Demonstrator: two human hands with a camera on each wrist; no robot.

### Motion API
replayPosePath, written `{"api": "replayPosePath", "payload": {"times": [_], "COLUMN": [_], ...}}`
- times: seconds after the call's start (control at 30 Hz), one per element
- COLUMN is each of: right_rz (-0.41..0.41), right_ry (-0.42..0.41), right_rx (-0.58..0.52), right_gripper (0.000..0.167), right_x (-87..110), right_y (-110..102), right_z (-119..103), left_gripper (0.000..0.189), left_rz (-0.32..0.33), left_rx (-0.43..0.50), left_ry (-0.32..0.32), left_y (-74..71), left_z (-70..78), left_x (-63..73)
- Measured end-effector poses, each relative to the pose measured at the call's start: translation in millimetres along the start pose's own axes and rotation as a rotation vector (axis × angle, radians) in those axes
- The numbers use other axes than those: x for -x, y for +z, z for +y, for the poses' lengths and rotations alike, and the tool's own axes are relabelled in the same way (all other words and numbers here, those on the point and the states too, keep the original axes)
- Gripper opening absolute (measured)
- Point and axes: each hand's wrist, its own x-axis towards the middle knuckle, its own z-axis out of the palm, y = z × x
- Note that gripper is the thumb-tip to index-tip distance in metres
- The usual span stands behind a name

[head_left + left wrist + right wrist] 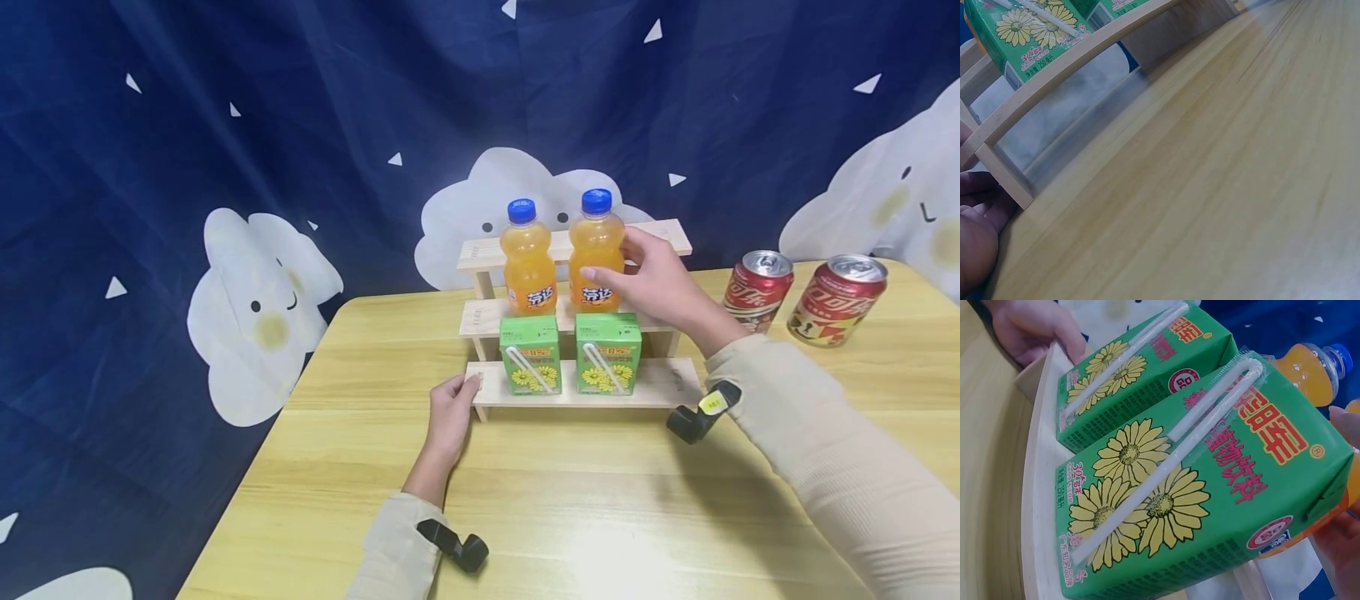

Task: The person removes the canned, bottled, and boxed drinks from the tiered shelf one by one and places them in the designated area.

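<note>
Right hand point(654, 273) pinches a bottle point(594, 237) between thumb and fingers; left hand point(452, 408) pinches the shelf point(667, 379) at eight o'clock.

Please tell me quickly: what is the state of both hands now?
Left hand: holding the rack by its edge.
Right hand: holding the right bottle.

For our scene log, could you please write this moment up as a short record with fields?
Left hand: holds the bottom shelf at its left end
Right hand: grips the right bottle
Left bottle: upright beside it, no hand on it
Cartons: two, green, upright on the bottom shelf, each with a straw
Cans: two, red, upright on the table, right of the rack
Backdrop: dark blue with white clouds
</note>
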Motion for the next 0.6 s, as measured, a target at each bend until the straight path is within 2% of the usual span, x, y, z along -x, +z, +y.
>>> {"api": "replayPosePath", "payload": {"times": [0.23, 0.6], "right_rz": [0.004, 0.05], "right_ry": [0.026, 0.019], "right_rx": [0.009, 0.024], "right_gripper": [0.07, 0.07], "right_x": [0.3, 3.5], "right_y": [1.5, -1.1], "right_z": [-2.0, -1.1], "left_gripper": [0.029, 0.029], "left_rz": [0.005, 0.001], "left_rx": [0.025, 0.019], "left_ry": [-0.018, -0.008], "left_y": [0.2, 0.2], "left_z": [0.3, 0.5], "left_x": [0.4, 0.3]}}
